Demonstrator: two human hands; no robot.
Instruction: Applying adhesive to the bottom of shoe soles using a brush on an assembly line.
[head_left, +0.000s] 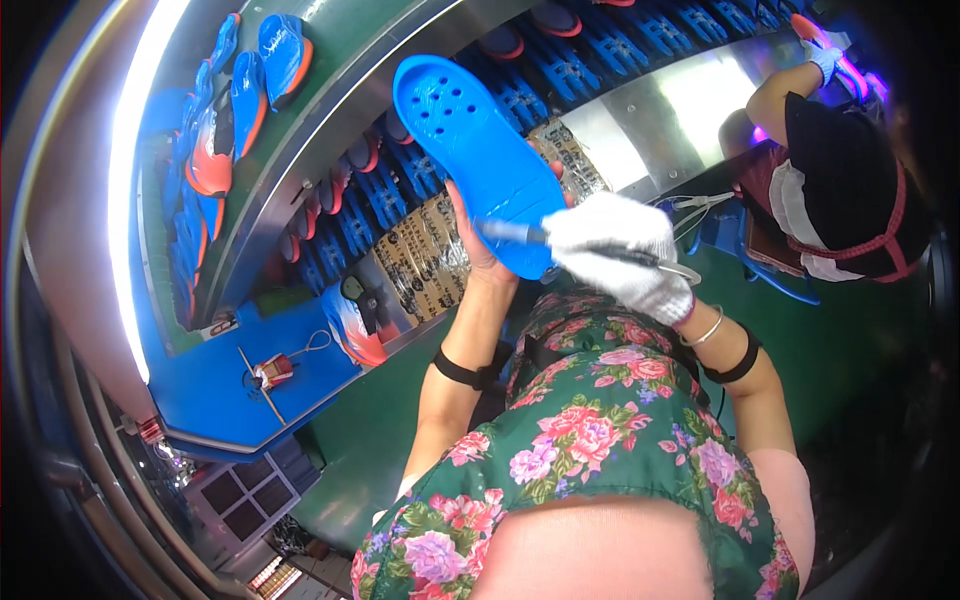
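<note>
Tilted up in front of me is a bright blue shoe sole [490,160], with a cluster of round holes at its far end and a wet-looking sheen. My bare left hand [478,250] grips it from underneath, near its close end, fingers showing along both sides. In a white knit glove, my right hand [620,250] is closed around a brush [510,232]. The brush's pale head, smeared by motion, lies over the lower part of the sole; whether it touches is hard to tell. Most of its handle is hidden by the glove.
Beyond the sole, racks of blue holders [385,200] run along a metal-edged line. Taped cardboard [425,250] covers the near ledge. More blue-and-orange soles [285,60] stand on a green belt at left. A co-worker [850,180] sits at right, handling a bright pink-orange shoe piece.
</note>
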